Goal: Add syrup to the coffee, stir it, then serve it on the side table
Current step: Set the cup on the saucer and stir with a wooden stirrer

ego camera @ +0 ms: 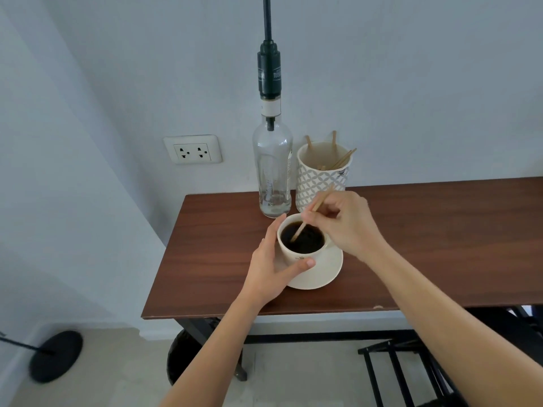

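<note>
A cream cup (296,255) full of black coffee (305,240) stands on a cream saucer (326,273) near the left end of the brown table (223,254). My left hand (270,268) wraps the cup's left side, thumb on its front. My right hand (343,223) pinches a wooden stir stick (308,218) whose lower end dips into the coffee. Behind the cup stands a clear glass syrup bottle (273,168) with a tall dark pump top, almost empty.
A patterned white holder (321,179) with several wooden sticks stands right of the bottle against the wall. A wall socket (192,149) sits to the left. Under the table are black legs, a dark bin (182,356) and a black rack (405,374). A round black stand base (55,356) lies on the floor at left.
</note>
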Available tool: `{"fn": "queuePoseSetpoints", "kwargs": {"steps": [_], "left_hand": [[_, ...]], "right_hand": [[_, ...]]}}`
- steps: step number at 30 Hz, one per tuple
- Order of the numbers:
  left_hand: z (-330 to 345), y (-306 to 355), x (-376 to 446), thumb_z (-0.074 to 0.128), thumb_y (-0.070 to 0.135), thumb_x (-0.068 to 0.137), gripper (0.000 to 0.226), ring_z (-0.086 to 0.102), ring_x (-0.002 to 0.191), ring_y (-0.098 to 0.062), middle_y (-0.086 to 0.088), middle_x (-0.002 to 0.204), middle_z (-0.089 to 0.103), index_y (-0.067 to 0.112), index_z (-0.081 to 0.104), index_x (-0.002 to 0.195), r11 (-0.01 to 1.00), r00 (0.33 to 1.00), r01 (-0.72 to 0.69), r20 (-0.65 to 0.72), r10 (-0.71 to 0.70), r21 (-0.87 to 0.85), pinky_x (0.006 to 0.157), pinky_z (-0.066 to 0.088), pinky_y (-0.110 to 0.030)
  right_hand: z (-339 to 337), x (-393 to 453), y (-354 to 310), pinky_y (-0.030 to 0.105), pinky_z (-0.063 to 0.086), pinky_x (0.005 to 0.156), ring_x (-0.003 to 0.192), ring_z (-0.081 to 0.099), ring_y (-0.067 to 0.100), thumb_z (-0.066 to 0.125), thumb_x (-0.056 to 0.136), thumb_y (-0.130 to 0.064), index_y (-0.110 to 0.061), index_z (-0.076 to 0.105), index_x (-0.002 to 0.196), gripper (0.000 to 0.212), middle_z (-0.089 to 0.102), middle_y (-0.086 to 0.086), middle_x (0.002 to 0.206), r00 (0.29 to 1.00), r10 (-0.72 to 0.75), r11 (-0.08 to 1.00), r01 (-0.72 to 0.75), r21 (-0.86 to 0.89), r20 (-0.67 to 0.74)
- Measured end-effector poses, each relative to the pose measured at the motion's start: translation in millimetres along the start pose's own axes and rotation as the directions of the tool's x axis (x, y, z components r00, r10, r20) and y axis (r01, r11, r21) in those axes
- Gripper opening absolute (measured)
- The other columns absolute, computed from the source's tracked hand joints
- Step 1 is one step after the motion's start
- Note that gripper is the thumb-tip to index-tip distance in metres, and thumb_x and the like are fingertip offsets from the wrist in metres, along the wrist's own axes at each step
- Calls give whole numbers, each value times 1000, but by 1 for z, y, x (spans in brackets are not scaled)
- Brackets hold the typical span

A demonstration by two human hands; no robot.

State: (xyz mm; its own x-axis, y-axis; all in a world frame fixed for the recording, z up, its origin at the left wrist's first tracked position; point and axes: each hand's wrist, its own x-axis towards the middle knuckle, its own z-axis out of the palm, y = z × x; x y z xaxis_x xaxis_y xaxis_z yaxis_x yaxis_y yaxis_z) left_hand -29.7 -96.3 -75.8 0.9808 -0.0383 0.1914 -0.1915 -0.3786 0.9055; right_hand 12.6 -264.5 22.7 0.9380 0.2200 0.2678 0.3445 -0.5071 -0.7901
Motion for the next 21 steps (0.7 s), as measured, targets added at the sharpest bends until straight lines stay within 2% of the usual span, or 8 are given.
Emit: {"fn": "queuePoseSetpoints", "kwargs": {"steps": [3, 5, 6, 8, 11, 14, 18, 21], "left_hand": [[0, 2, 1, 78, 67, 71, 83, 48, 133, 6, 32, 137, 54, 65, 29, 138, 1000, 1000, -11, -7, 11, -1, 103, 38, -7], [1, 2, 1, 79, 65, 72, 83, 46, 133, 8, 33, 137, 53, 66, 28, 138, 1000, 1000, -15, -11, 15, -2, 100, 35, -1], [0, 2, 1, 79, 62, 73, 83, 46, 133, 9, 34, 137, 52, 66, 28, 137, 1000, 1000, -17, -13, 17, 1, 99, 34, 0], [0, 1, 1, 79, 61, 73, 82, 45, 133, 10, 37, 136, 51, 68, 27, 136, 1000, 1000, -17, -13, 18, 10, 99, 34, 0], [0, 1, 1, 78, 62, 72, 82, 48, 131, 9, 35, 135, 54, 69, 26, 136, 1000, 1000, -2, -9, 2, 10, 99, 37, -4], [0, 2, 1, 79, 63, 72, 82, 50, 128, 12, 37, 132, 55, 67, 28, 136, 1000, 1000, -9, -13, 9, 3, 96, 38, -1], [1, 3, 1, 78, 65, 72, 81, 47, 130, 13, 37, 135, 52, 68, 28, 136, 1000, 999, -26, -20, 26, -2, 97, 35, 0], [0, 3, 2, 78, 67, 71, 82, 45, 131, 12, 38, 136, 51, 71, 26, 135, 1000, 1000, -16, -25, 16, 7, 98, 34, 1]], "right_hand": [[-1, 7, 5, 15, 46, 66, 67, 67, 15, 76, 83, -15, -9, 74, 75, 10, 74, 0, 70, 993, -38, 995, 27, -101, -110], [-11, 6, 11, 14, 44, 65, 66, 64, 13, 76, 83, -16, -9, 73, 74, 12, 72, -3, 69, 993, -48, 982, 27, -187, -109], [-17, 4, 13, 9, 41, 63, 65, 63, 9, 76, 83, -16, -11, 72, 73, 12, 71, -6, 67, 994, -50, 976, 29, -216, -95], [-23, -1, 13, 8, 40, 64, 67, 64, 5, 77, 81, -19, -17, 70, 70, 13, 70, -7, 65, 999, -31, 973, 20, -231, -41], [-11, -5, 5, 21, 50, 66, 67, 66, 9, 78, 80, -20, -18, 72, 72, 10, 72, -4, 68, 999, 6, 992, 0, -129, 46], [7, -2, 0, 20, 50, 68, 69, 67, 10, 77, 82, -14, -10, 75, 75, 9, 74, -2, 72, 1000, -28, 999, 28, -35, -4], [-7, 5, 8, 4, 38, 64, 65, 58, -9, 75, 84, -14, -9, 71, 74, 12, 67, -10, 66, 993, -58, 987, 41, -158, -103], [-22, 1, 12, 3, 38, 63, 69, 59, -5, 75, 83, -18, -17, 69, 73, 12, 68, -11, 67, 999, -31, 974, 27, -227, -18]]}}
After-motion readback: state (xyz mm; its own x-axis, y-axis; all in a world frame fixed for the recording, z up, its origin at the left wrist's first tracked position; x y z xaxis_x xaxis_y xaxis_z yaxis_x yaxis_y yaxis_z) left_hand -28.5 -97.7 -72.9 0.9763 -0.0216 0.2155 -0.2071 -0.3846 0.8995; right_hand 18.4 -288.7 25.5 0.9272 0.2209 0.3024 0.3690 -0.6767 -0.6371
